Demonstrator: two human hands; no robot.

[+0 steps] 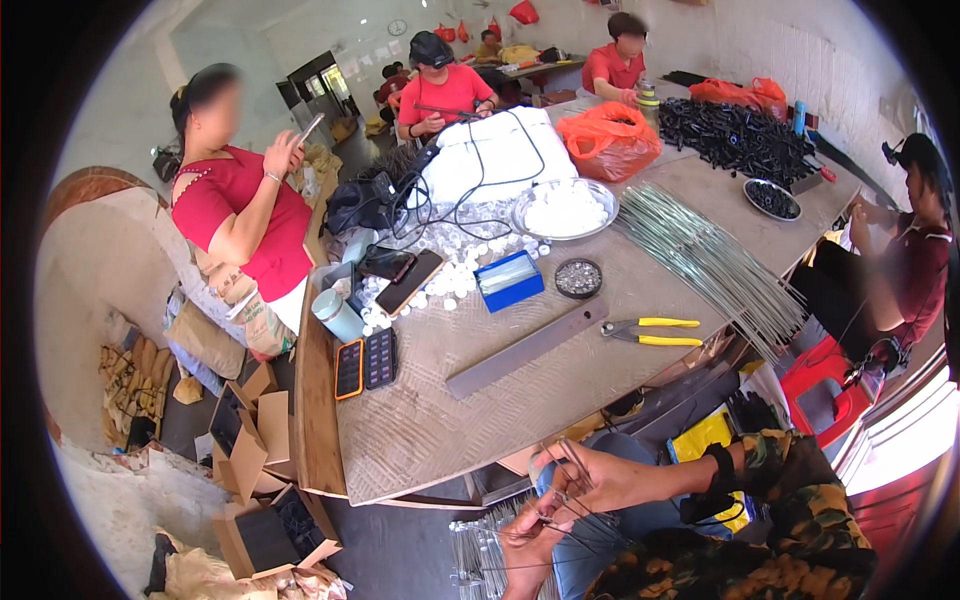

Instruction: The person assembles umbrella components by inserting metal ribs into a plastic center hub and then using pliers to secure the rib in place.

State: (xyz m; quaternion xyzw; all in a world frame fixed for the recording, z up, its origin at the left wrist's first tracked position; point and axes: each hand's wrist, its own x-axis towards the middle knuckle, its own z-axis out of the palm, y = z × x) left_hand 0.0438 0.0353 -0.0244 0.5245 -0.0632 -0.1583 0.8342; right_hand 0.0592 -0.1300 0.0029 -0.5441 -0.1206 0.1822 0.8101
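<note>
Below the near table edge, my left hand and my right hand are close together, both closed around several thin metal rods. The rods stick out between the fingers at different angles; their ends are hard to make out. My right hand is just above the left, with a dark band at its wrist and a camouflage sleeve behind. Beside my left hand, lower down, lies a bundle of similar rods. On the table nearest my hands are yellow-handled pliers and a flat metal bar.
A large bundle of rods overhangs the table's right edge. Around it are a blue box, a round dish of small clear pieces, a bowl of white caps and a heap of black parts. Several people stand or sit around.
</note>
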